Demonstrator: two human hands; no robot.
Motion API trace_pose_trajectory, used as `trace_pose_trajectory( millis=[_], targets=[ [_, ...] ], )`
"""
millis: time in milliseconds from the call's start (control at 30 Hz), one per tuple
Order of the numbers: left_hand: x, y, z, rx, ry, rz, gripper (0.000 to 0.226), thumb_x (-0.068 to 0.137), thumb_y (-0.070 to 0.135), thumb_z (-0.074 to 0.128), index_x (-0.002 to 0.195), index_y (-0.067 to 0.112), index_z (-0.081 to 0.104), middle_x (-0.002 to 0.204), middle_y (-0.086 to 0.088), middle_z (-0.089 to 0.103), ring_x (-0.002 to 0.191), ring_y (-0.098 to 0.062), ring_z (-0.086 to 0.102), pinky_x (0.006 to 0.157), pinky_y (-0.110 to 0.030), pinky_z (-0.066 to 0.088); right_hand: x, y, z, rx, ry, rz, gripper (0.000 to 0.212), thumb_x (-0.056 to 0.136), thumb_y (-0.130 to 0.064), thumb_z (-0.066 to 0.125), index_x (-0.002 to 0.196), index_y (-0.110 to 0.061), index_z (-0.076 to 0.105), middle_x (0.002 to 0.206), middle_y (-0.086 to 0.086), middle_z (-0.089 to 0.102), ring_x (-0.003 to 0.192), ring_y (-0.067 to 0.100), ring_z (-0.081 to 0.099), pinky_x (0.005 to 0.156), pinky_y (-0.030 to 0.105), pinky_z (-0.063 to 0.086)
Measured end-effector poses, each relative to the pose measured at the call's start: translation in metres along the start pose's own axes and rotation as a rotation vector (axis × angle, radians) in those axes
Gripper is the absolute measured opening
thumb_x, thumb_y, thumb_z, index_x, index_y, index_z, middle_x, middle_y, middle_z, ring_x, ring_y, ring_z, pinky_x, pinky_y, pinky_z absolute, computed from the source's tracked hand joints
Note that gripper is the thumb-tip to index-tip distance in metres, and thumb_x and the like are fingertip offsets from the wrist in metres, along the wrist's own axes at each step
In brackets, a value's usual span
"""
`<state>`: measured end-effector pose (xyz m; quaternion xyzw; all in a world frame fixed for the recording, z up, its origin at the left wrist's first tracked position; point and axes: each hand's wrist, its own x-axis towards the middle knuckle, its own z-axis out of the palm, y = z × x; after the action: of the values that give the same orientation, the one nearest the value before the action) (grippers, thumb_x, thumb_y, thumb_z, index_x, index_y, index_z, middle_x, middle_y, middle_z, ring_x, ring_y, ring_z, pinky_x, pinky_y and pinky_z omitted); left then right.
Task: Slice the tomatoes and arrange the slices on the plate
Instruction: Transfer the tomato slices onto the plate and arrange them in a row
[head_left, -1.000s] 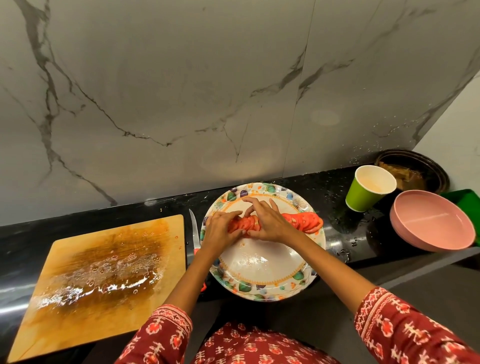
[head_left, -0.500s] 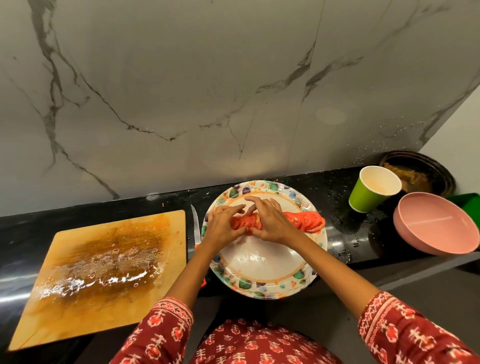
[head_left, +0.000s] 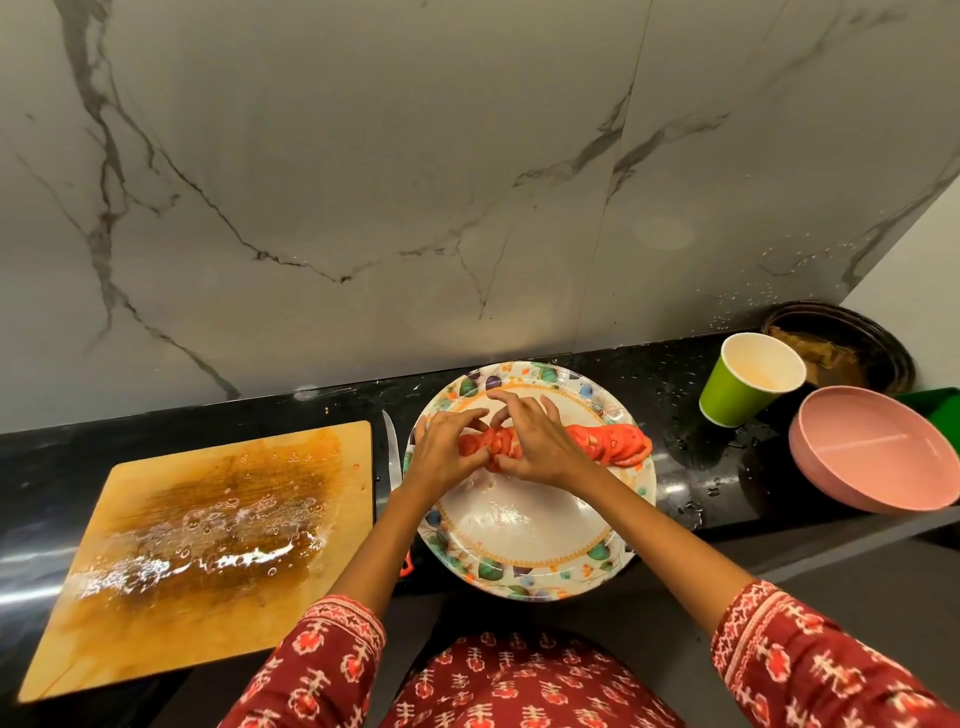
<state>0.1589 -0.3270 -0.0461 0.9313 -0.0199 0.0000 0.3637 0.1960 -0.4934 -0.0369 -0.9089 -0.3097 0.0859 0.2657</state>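
A row of red tomato slices (head_left: 613, 441) lies across the far half of the patterned plate (head_left: 524, 525). My left hand (head_left: 447, 452) and my right hand (head_left: 540, 447) meet over the left end of the row, fingers curled onto a clump of slices (head_left: 493, 444) between them. The right part of the row lies fanned out and untouched. A knife (head_left: 393, 452) rests on the black counter just left of the plate, its handle partly hidden under my left forearm.
A wet, juice-stained wooden cutting board (head_left: 208, 545) lies at the left. At the right stand a green paper cup (head_left: 748, 379), a pink bowl (head_left: 878, 452), a dark dish (head_left: 841, 348) and a green item (head_left: 935, 410). A marble wall rises behind.
Both hands stay at the left end of the tomato row, with small finger shifts over the slices. The view has tilted slightly.
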Motion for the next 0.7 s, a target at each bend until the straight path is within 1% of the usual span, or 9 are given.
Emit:
trace_pose_trajectory(
  millis=[167,267,433,500,567,633,700],
  targets=[
    [-0.0022,-0.0008,-0.0016,-0.008,0.013,0.011,0.052,0.081,0.026,0.068,0.13,0.02,0.051,0.119,0.002,0.063,0.123,-0.019,0.044,0.111,-0.048,0.02,0.0033,-0.0022,0.0025,-0.033,0.007,-0.012,0.078,0.082,-0.034,0.065,0.145,-0.018,0.021,0.116,0.003,0.058,0.124,0.021,0.041,0.116,0.049,0.004],
    [-0.0027,-0.0007,-0.0026,-0.009,0.01,0.013,0.053,0.081,0.025,0.069,0.13,0.021,0.051,0.12,0.002,0.063,0.124,-0.018,0.043,0.111,-0.047,0.02,0.0035,-0.0023,0.0042,-0.045,0.006,-0.019,0.075,0.083,-0.033,0.064,0.144,-0.018,0.023,0.116,0.004,0.059,0.124,0.02,0.042,0.116,0.05,0.003],
    [-0.0038,-0.002,-0.0027,-0.013,0.022,0.026,0.052,0.08,0.027,0.069,0.129,0.02,0.053,0.12,0.002,0.063,0.124,-0.018,0.043,0.111,-0.047,0.021,0.0026,-0.0011,0.0065,0.06,0.044,0.019,0.067,0.083,-0.029,0.063,0.14,-0.019,0.028,0.103,0.003,0.062,0.116,0.02,0.048,0.115,0.051,0.004],
    [-0.0035,-0.0029,-0.0027,-0.007,0.025,0.029,0.052,0.08,0.028,0.07,0.128,0.021,0.053,0.119,0.003,0.063,0.123,-0.017,0.043,0.111,-0.048,0.021,0.0022,-0.0005,0.0075,0.092,0.066,0.046,0.062,0.085,-0.026,0.06,0.139,-0.019,0.03,0.099,0.002,0.062,0.112,0.019,0.051,0.115,0.049,0.007],
    [-0.0026,-0.0029,-0.0021,0.001,0.018,0.029,0.052,0.08,0.029,0.07,0.128,0.021,0.053,0.12,0.003,0.063,0.123,-0.017,0.043,0.111,-0.047,0.021,0.0022,0.0005,0.0078,0.109,0.088,0.061,0.059,0.085,-0.023,0.059,0.138,-0.019,0.032,0.097,0.003,0.061,0.107,0.018,0.052,0.113,0.046,0.015],
    [-0.0018,-0.003,-0.001,0.005,0.012,0.03,0.053,0.079,0.029,0.07,0.128,0.022,0.052,0.12,0.003,0.063,0.123,-0.017,0.043,0.111,-0.046,0.021,0.0026,0.0012,0.0071,0.125,0.111,0.067,0.058,0.084,-0.02,0.058,0.136,-0.018,0.034,0.094,0.002,0.061,0.102,0.016,0.052,0.108,0.041,0.023],
    [-0.0015,-0.0034,-0.0002,0.016,0.005,0.03,0.053,0.079,0.029,0.071,0.129,0.022,0.052,0.12,0.003,0.062,0.123,-0.017,0.043,0.111,-0.045,0.021,0.0026,0.0012,0.0059,0.13,0.116,0.072,0.058,0.084,-0.019,0.058,0.136,-0.018,0.034,0.092,0.001,0.06,0.1,0.015,0.052,0.106,0.04,0.024]
  ],
)
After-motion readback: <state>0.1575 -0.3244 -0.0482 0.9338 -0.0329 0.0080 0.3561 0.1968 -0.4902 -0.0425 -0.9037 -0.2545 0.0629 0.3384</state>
